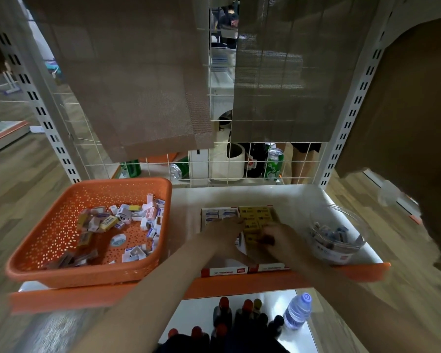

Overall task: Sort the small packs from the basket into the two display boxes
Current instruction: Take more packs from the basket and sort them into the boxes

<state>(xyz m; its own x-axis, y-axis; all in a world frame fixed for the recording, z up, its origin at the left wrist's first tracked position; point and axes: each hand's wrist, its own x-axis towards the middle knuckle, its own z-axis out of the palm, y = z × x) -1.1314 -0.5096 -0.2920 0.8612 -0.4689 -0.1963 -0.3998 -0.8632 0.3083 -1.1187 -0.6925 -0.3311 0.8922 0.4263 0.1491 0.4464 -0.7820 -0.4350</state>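
Note:
An orange perforated basket (pixel 92 278) stands at the left of the shelf and holds several small packs (pixel 127 217), white, blue and yellow. Two red-fronted display boxes stand side by side in the middle. The left display box (pixel 224 271) holds white-and-blue packs (pixel 219 214). The right display box (pixel 270 267) holds yellow packs (pixel 256 212). My left hand (pixel 222 233) reaches across the left box, its straight fingers touching the packs where the boxes meet. My right hand (pixel 280 238) is over the front of the right box, fingers curled round a small pack.
A clear round tub (pixel 336 235) of small dark items sits at the right of the shelf. Behind the wire grid stand green cans (pixel 274 164). The lower shelf holds dark bottles (pixel 224 312) and a water bottle (pixel 297 312). Mesh cloths hang above.

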